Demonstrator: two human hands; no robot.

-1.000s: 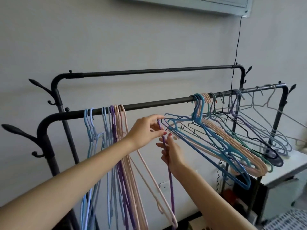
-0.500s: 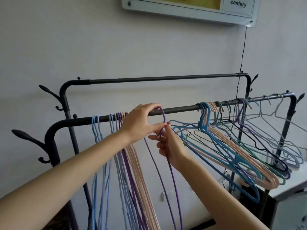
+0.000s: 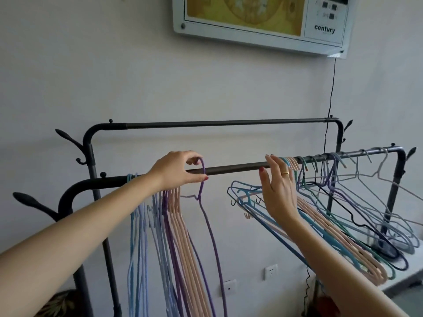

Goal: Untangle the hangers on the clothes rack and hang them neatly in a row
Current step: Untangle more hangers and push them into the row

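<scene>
The left hand (image 3: 176, 171) pinches the thin purple wire hanger (image 3: 207, 216) by its hook over the black metal rail (image 3: 233, 167), just right of the sorted row, while the right hand (image 3: 278, 186), fingers spread, reaches toward the tangled bunch.

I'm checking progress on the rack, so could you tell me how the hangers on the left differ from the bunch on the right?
The left group hangs straight down, packed by colour; the right bunch splays sideways, colours mixed and crossed. The left hand holds a purple hanger beside the left group; the right hand reaches the right bunch. Both share the front rail.
</scene>
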